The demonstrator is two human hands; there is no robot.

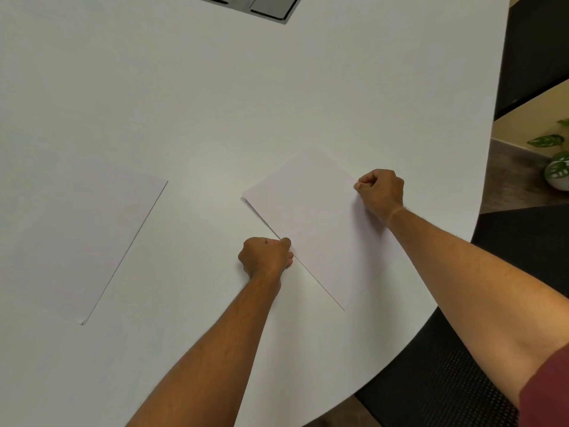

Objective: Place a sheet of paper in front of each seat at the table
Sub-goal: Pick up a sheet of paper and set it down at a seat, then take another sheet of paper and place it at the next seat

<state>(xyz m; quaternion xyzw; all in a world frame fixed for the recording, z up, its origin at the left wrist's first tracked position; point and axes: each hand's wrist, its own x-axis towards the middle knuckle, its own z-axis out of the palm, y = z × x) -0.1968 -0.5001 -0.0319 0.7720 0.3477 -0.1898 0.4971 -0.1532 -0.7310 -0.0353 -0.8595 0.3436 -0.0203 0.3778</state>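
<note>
My forearms reach out over the white table (215, 103). My left hand (264, 257) is curled, pinching the near-left edge of the sheet (314, 223); my right hand (380, 191) is curled too, pinching its far-right edge. The sheet lies tilted between them, near the table's curved right rim. A second sheet (80, 241) lies flat, well apart to the left.

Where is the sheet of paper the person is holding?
The held sheet lies right of centre on the white table, pinched between left hand and right hand.
</note>
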